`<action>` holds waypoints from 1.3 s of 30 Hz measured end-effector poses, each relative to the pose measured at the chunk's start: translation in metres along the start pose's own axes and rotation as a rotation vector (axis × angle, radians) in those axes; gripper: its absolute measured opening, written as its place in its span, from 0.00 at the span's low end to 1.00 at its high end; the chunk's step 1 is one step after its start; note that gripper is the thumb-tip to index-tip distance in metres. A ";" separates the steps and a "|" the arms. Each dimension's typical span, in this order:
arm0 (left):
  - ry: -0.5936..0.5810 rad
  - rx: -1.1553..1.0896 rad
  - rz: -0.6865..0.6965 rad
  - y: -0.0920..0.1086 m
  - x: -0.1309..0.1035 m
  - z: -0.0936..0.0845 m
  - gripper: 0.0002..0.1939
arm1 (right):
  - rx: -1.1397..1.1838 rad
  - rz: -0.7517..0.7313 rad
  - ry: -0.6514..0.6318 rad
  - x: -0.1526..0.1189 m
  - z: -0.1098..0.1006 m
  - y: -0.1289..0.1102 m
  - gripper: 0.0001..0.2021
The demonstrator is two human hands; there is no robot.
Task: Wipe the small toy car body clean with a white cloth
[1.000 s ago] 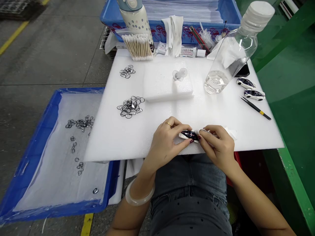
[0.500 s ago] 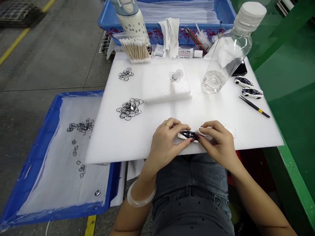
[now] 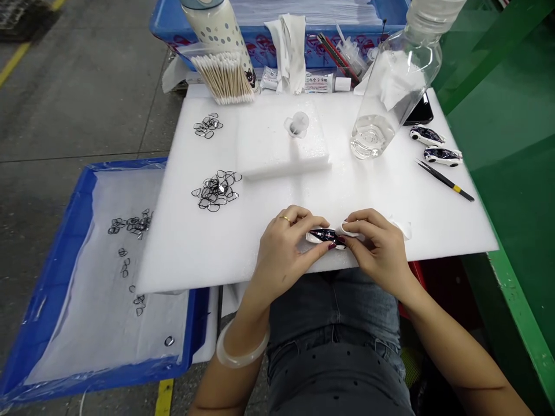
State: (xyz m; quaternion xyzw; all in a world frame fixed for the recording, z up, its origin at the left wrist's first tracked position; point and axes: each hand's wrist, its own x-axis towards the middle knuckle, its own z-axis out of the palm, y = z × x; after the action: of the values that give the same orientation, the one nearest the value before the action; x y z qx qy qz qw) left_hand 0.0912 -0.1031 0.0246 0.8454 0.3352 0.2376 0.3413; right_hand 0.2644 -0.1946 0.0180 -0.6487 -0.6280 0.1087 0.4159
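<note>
My left hand grips a small white and dark toy car near the front edge of the white foam board. My right hand pinches a white cloth against the car's right end. A pile of thin black rings lies left of my hands, and a smaller pile sits farther back. Two more toy cars rest at the board's right edge beside black tweezers.
A clear bottle with liquid stands at the back right. Cotton swabs, a spotted flask, glue tubes and a blue bin line the back. A foam block carries a small clear piece. A blue tray with scattered rings sits low left. A green bench borders the right.
The view has drifted so the board sits slightly lower and left in frame. My hands stay together on the car, with the right fingers shifting a little over its end.
</note>
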 end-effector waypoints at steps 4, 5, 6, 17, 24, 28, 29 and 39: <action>-0.005 0.007 -0.027 0.003 0.001 0.000 0.08 | 0.003 -0.028 0.009 0.000 0.000 -0.001 0.05; -0.007 0.006 -0.029 0.003 0.001 -0.001 0.08 | -0.004 -0.038 0.008 0.000 0.000 -0.001 0.05; -0.010 0.003 -0.028 0.003 0.001 -0.001 0.08 | -0.016 -0.057 0.009 -0.001 0.000 0.000 0.04; -0.034 -0.027 0.025 -0.004 -0.002 -0.004 0.11 | -0.249 -0.376 0.189 -0.019 0.003 0.009 0.10; -0.033 -0.052 0.020 -0.005 -0.002 -0.005 0.12 | -0.288 -0.414 0.119 -0.017 0.004 0.010 0.10; -0.054 -0.083 0.035 -0.007 -0.001 -0.007 0.16 | -0.267 -0.489 0.104 -0.021 0.004 0.010 0.09; -0.060 -0.081 0.036 -0.007 -0.001 -0.007 0.18 | -0.250 -0.507 0.102 -0.021 0.003 0.009 0.09; -0.031 -0.023 0.050 -0.007 -0.002 -0.005 0.13 | -0.207 -0.315 0.265 0.009 -0.037 -0.001 0.11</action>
State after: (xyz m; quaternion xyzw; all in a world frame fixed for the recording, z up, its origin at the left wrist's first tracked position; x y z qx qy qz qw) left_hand 0.0836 -0.0984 0.0223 0.8533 0.3057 0.2365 0.3500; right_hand 0.2895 -0.2010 0.0455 -0.5902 -0.6693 -0.1088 0.4380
